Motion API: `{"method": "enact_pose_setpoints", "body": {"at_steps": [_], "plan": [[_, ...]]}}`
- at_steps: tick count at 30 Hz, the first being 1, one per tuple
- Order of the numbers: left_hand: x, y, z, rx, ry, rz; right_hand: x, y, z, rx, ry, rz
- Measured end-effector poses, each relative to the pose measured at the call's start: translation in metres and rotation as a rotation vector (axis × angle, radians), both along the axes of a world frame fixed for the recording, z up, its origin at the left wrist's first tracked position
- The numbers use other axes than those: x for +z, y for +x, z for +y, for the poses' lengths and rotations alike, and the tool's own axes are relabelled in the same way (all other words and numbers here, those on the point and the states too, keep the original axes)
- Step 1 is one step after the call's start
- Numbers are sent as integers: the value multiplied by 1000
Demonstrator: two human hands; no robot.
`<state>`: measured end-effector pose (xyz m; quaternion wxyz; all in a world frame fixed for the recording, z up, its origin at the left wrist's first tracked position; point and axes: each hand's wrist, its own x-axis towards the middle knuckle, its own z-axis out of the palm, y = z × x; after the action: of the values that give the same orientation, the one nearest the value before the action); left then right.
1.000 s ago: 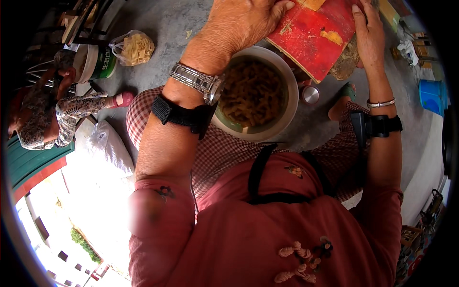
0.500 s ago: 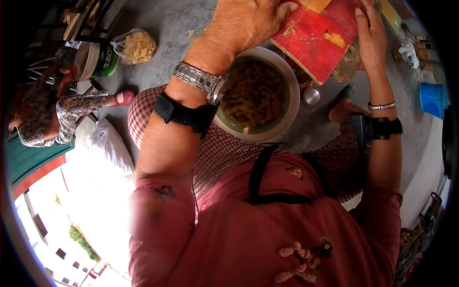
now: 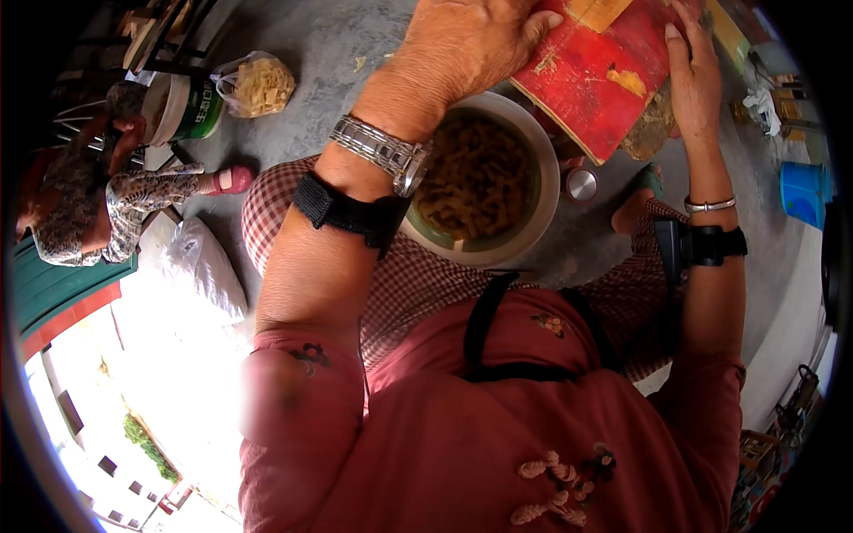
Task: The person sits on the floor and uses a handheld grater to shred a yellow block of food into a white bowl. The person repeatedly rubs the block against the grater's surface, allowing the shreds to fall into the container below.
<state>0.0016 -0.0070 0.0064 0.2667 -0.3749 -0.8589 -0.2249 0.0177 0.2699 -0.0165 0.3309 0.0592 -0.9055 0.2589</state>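
Grey floor (image 3: 311, 58) runs through a cluttered room, another person (image 3: 75, 209) at the far left. The red board (image 3: 595, 89) lies over a rough brown block (image 3: 651, 131), just beyond a wide bowl (image 3: 550, 178) of brown strips (image 3: 475, 178). The left hand (image 3: 475, 44) has its thumb at the board's left edge, the right hand (image 3: 696, 75) is by its right — whether either grip is clamped, I cannot tell.

Head-worn fisheye view, facing steeply down, near the hands (image 3: 475, 43)
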Motion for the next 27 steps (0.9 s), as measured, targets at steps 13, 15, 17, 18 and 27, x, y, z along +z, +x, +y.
{"method": "enact_pose_setpoints", "body": {"at_steps": [13,15,17,18,27], "plan": [[-8,0,-3,54,-21,26,1,-5,-1,29,12,55],[-2,1,-1,61,-44,-37,2,-4,-1,7,21,51],[2,3,-1,71,-58,-45,4,-1,-1,-18,29,17],[2,4,-1,80,-67,-51,4,-1,-3,-18,17,11],[6,5,-1,101,-96,-112,6,0,-6,-49,24,-32]]}}
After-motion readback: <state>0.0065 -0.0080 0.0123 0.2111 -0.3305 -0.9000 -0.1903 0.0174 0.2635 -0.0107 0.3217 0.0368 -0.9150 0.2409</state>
